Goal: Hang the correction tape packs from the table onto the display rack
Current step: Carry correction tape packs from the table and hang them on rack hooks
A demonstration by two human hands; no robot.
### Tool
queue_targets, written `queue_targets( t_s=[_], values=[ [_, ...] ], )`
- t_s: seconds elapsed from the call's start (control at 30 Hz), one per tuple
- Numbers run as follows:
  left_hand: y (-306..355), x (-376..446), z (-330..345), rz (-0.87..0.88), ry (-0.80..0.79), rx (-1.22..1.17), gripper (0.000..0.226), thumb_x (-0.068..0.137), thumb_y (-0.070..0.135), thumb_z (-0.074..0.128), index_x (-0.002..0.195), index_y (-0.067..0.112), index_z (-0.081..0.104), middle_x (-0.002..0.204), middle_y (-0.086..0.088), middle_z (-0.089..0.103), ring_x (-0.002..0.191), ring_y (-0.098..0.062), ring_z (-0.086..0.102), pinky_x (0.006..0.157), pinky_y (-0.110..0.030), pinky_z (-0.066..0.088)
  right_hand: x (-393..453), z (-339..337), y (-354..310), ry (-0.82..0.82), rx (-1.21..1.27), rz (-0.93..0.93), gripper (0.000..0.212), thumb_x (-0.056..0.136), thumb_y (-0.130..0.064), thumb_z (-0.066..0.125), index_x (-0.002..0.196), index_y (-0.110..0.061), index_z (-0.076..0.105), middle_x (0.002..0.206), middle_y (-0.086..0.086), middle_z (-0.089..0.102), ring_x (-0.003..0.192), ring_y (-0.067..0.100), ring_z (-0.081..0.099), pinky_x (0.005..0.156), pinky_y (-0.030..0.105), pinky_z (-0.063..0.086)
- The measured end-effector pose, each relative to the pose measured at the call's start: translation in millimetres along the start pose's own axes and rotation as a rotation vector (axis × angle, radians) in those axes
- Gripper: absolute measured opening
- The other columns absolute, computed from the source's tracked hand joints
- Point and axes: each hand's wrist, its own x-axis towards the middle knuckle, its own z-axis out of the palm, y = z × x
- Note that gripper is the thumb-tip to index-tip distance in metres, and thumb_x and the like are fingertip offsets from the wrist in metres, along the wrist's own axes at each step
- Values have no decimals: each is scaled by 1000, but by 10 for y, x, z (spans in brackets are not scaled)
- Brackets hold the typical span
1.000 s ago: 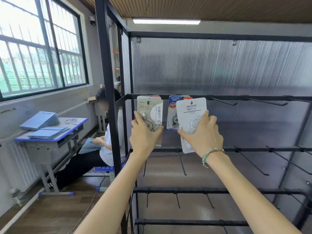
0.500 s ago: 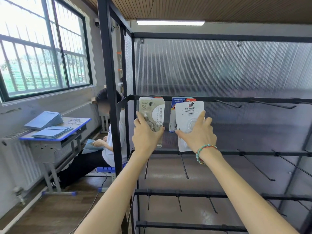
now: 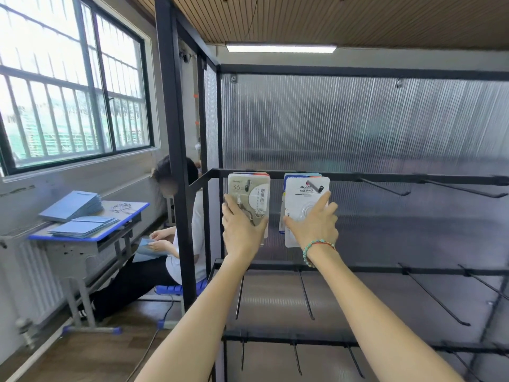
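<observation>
Since a second ago our right hand point(image 3: 312, 226) had threaded the white carded correction tape pack point(image 3: 305, 210) onto the black metal display rack point(image 3: 358, 176) peg; grip pinching it. Left hand point(image 3: 242, 230) gripped the beige pack point(image 3: 249, 199), hung at the rack's left end.

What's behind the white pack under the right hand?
Behind the white pack, a blue-topped pack shows at its top and left edges on the same peg. Its face and any further packs are covered.
</observation>
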Motion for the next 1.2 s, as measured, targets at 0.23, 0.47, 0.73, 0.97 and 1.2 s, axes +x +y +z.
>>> queue_targets(
  t_s=[0.23, 0.47, 0.73, 0.97, 1.2],
  values=[
    [11, 35, 13, -8, -13, -57, 111, 81, 42, 73, 153, 12, -6, 156, -12, 18, 138, -35, 30, 106, -53, 38, 24, 24, 30, 8, 21, -8, 115, 72, -56, 73, 149, -10, 2, 131, 14, 33, 117, 32, 45, 79, 42, 50],
    [-13, -81, -58, -12, -16, 14, 119, 77, 51, 74, 153, 18, -11, 159, -14, 8, 145, -33, 16, 111, -57, 30, -88, -22, 169, -50, 84, 12, 117, 74, -61, 68, 150, -9, -4, 142, 14, 25, 126, 34, 37, 87, 48, 47],
    [52, -489, -350, 169, -4, 77, 84, 88, 33, 66, 152, 10, 17, 158, -19, 12, 147, -33, 11, 117, -50, 21, -453, -247, 340, -86, 41, -223, 81, 82, -49, 64, 144, -13, 27, 145, 12, 26, 127, 34, 36, 98, 48, 41],
    [-109, -1249, -824, 222, 47, 202, 66, 91, 23, 60, 147, 8, 29, 154, -12, 27, 144, -27, 20, 118, -43, 21, -1119, -405, 352, -304, 97, -520, 69, 92, -40, 55, 149, -17, 24, 158, 5, 14, 144, 21, 15, 115, 38, 19],
    [-751, -2258, -1705, -45, 127, 397, 70, 92, 25, 59, 151, 10, 24, 157, -9, 26, 146, -23, 18, 120, -41, 18, -2098, -320, -106, -539, 232, -806, 58, 93, -30, 57, 145, -15, 35, 148, 3, 38, 138, 20, 30, 116, 34, 22]
  ],
)
